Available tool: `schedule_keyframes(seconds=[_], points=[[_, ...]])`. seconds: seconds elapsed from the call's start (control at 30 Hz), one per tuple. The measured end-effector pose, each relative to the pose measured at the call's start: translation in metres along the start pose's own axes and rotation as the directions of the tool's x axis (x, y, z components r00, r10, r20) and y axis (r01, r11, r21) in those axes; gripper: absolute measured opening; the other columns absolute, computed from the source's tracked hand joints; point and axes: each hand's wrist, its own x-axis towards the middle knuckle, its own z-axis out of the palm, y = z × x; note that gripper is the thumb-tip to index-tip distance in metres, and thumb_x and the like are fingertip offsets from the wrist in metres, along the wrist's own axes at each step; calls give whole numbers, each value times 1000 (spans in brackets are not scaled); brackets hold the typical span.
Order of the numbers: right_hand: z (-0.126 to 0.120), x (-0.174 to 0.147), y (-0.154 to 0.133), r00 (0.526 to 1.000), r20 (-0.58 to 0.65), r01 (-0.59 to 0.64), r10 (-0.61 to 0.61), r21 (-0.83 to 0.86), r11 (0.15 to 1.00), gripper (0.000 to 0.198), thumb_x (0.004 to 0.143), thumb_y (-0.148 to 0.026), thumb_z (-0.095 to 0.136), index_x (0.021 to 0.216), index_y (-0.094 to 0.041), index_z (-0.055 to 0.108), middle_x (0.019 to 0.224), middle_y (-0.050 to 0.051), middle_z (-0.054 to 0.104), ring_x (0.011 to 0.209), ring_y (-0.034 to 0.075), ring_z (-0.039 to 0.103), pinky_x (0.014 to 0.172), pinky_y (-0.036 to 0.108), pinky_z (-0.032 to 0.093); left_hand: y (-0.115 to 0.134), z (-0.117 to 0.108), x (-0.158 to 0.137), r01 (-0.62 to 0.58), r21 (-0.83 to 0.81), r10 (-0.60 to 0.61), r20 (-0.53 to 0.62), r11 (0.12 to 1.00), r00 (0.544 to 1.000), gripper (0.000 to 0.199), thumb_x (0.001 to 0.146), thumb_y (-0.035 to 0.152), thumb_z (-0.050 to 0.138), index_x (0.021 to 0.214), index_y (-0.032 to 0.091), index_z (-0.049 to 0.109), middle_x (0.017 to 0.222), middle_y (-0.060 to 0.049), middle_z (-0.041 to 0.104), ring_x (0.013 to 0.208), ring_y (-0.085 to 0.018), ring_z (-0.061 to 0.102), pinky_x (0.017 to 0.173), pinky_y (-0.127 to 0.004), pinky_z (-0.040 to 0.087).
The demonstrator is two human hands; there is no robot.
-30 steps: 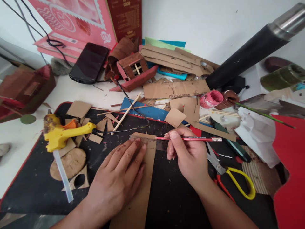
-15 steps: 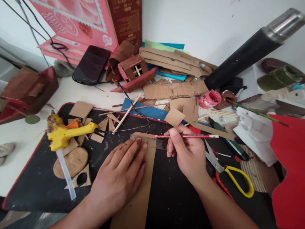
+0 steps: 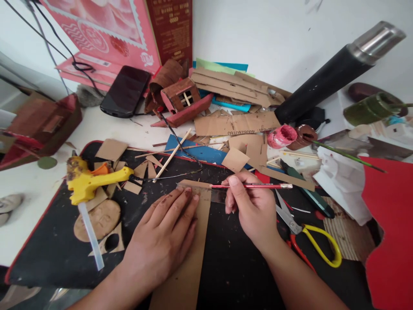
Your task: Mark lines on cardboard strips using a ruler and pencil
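Left hand [image 3: 161, 237]: fingers laid out straight and side by side, pressing down, nothing gripped. Under them, the cardboard strip [image 3: 191, 262], lying lengthwise on the mat [image 3: 48, 254], its far end short of the mat's far edge. A clear strip [image 3: 219, 196] crosses that end beneath my fingertips and juts out past the cardboard's right side. Right hand [image 3: 253, 206]: thumb and fingers pinching the red pencil [image 3: 264, 186], held nearly level, point at the cardboard's far right corner; contact, cannot tell. Scissors [image 3: 295, 226] just right of that hand. Glue gun [image 3: 97, 178] toward the mat's far left corner.
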Motion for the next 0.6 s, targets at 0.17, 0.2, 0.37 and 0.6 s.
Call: schedule_keyframes(seconds=[0.17,0.2,0.37,0.6], points=[[0,0,0,1000,0,3,-3,-14,1000,32,111,-46,70,91,-22,73,55,-6,62,42,12,60,43,22,45,0,1,0,5,-13,-5,10,1000,1000,39,113,23,56,149,8,65,148,-17,74,137,-32,68,116,-46,55],[0,0,0,1000,0,5,-5,-15,1000,32,111,-46,70,90,-22,73,55,-6,61,42,12,60,43,22,45,0,1,0,6,-17,-6,12,1000,1000,39,114,23,56,149,8,65,148,-17,74,138,-32,68,116,-47,55],[0,0,-2,1000,4,24,-24,-36,999,32,111,-45,69,89,-22,72,55,-6,61,43,11,60,44,22,46,0,1,0,3,-19,-3,4,1000,1000,39,114,23,56,149,7,65,147,-17,74,137,-33,68,115,-47,55],[0,0,-2,1000,3,19,-19,-52,998,32,111,-47,69,90,-23,72,55,-6,61,43,12,60,43,23,47,0,0,0,-8,-17,8,7,1000,1000,38,113,21,58,146,5,66,147,-18,74,138,-34,68,115,-48,55]])
